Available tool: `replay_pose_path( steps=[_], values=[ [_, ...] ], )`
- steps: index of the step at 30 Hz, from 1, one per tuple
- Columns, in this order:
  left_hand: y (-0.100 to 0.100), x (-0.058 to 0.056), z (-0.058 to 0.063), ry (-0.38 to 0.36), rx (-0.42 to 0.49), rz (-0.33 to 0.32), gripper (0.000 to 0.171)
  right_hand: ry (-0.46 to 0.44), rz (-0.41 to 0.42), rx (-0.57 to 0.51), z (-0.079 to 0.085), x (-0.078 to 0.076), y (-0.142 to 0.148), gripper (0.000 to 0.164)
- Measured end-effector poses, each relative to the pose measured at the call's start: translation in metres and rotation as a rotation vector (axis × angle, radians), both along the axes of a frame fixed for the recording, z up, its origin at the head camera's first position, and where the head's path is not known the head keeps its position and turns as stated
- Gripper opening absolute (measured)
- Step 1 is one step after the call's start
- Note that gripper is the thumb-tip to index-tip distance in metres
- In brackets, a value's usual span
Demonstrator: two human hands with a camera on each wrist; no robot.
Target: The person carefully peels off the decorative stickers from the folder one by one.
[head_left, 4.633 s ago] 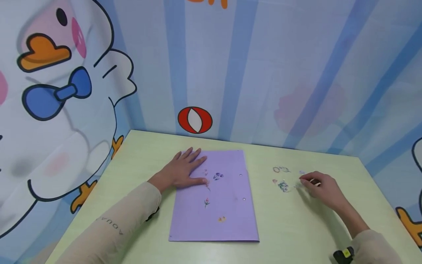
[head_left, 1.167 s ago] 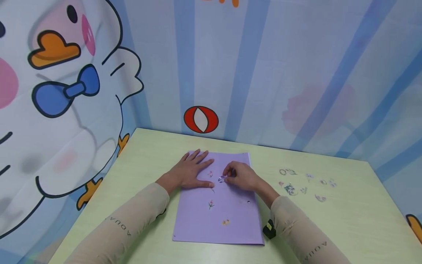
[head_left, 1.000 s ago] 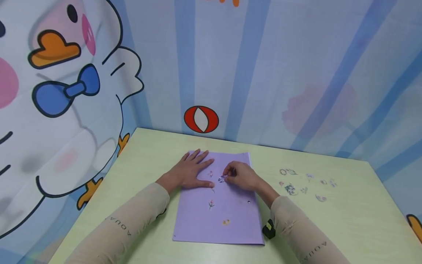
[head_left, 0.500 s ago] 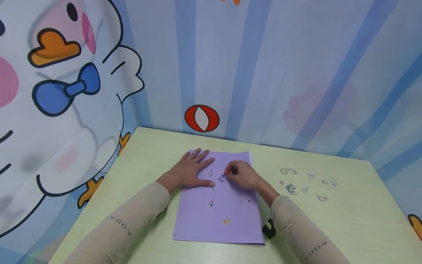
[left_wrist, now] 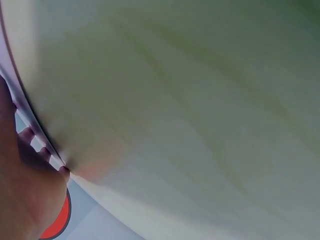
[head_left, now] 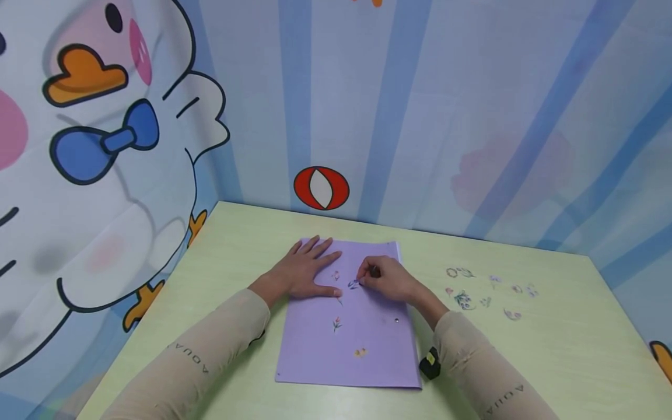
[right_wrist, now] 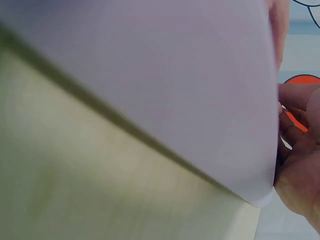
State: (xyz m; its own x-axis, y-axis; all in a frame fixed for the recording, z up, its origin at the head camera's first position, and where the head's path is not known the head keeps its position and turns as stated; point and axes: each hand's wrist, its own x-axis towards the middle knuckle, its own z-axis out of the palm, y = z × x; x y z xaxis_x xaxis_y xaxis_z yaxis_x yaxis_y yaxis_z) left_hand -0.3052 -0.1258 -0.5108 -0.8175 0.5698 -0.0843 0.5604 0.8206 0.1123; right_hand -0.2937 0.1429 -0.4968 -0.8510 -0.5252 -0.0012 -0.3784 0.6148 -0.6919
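A purple folder point(head_left: 375, 356) lies on the table, with small flower stickers on it. My left hand point(head_left: 300, 271) rests flat on its upper left part, fingers spread and straight. At the folder's upper right my right hand point(head_left: 387, 279) has its thumb and index finger pinched together at the right edge of a purple flower sticker point(head_left: 352, 284). A red flower sticker point(head_left: 337, 323) and a yellow one point(head_left: 360, 352) lie lower down. In the left wrist view my left hand point(left_wrist: 30, 185) shows at the table's edge; in the right wrist view curled fingers of my right hand point(right_wrist: 300, 150) show beside the folder.
Several loose flower stickers point(head_left: 464, 300) lie spread on the pale table point(head_left: 551, 350) right of the folder. A small shiny stud point(head_left: 396, 320) sits on the folder's right side. A printed cartoon backdrop point(head_left: 430, 116) stands behind the table.
My right hand has come left from the loose stickers to the purple flower sticker on the folder. Over the last second both hands have stayed nearly still; the view has shifted slightly.
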Motion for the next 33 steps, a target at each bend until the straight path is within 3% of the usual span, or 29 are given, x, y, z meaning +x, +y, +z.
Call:
replay_pose_path(
  steps=[7,33],
  values=[
    [0.000,-0.001,0.001,-0.005,-0.005,-0.002,0.104,-0.034,0.042,-0.057,0.001,-0.002,0.006,0.004],
    [-0.001,-0.001,-0.003,-0.009,0.008,-0.002,0.104,-0.131,-0.025,-0.182,0.002,0.000,0.014,0.006]
  ],
)
